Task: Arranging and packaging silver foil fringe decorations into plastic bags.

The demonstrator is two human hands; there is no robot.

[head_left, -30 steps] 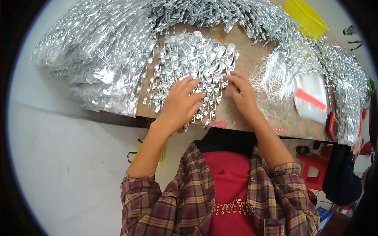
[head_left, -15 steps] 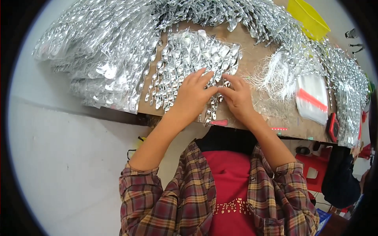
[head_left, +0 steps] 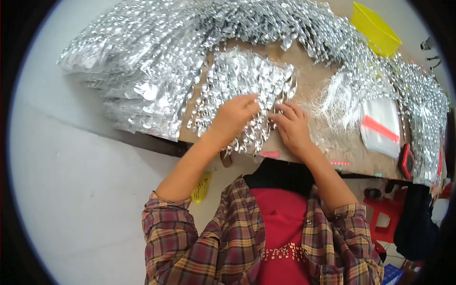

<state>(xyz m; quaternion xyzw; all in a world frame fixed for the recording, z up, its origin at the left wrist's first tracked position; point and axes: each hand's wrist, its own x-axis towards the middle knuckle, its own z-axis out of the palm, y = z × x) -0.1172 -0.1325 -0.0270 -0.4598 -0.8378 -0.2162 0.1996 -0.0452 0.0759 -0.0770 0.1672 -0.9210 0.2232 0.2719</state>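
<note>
Around the frame's centre, our left hand [head_left: 233, 118] and right hand [head_left: 293, 128] curl at the twisted silver strands [head_left: 235, 76] on the brown surface [head_left: 310, 78], though we cannot tell whether either grips any, and a sideways drag could tangle such closely packed lengths.

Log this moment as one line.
left hand: over twisted silver foil strands | right hand: at their right edge | hold: unclear | nearby: white stringy bundle, clear plastic stack with red band
</note>
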